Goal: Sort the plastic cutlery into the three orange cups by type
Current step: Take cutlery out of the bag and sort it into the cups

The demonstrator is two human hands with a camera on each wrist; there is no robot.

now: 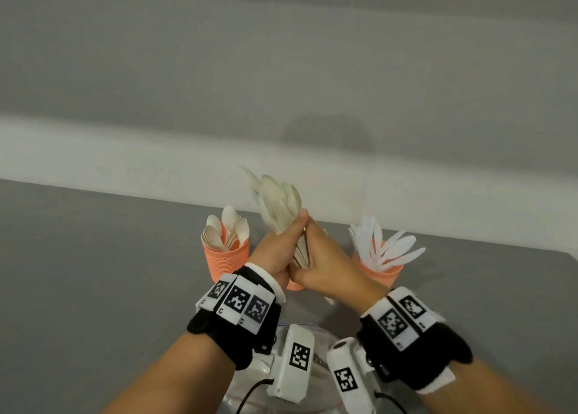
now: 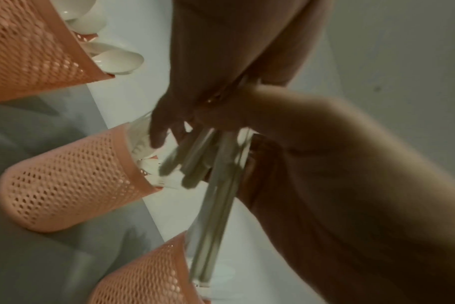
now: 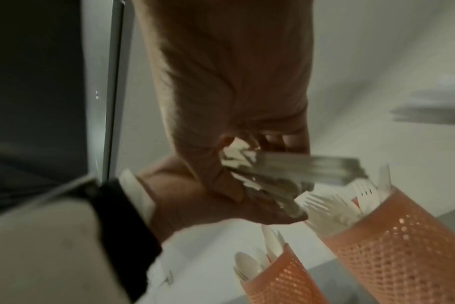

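Above middle cup (image 1: 294,283), both hands (image 1: 275,251) (image 1: 325,266) gripping cutlery bundle (image 1: 278,201) (blurred), fingers curled.

- The bundle of cutlery (image 1: 280,205) held up is smeared by motion blur, so the type can't be made out.
- The middle orange cup (image 1: 294,284) is mostly hidden behind both hands (image 1: 316,258).
- Handle ends (image 2: 213,216) are blurred in the left wrist view.
- The nearest cup (image 2: 148,275) is cut off by the bottom edge there.

No readable text is showing anywhere; the wristbands (image 1: 237,301) are bearing only black-and-white square marker patterns, no letters or numbers.
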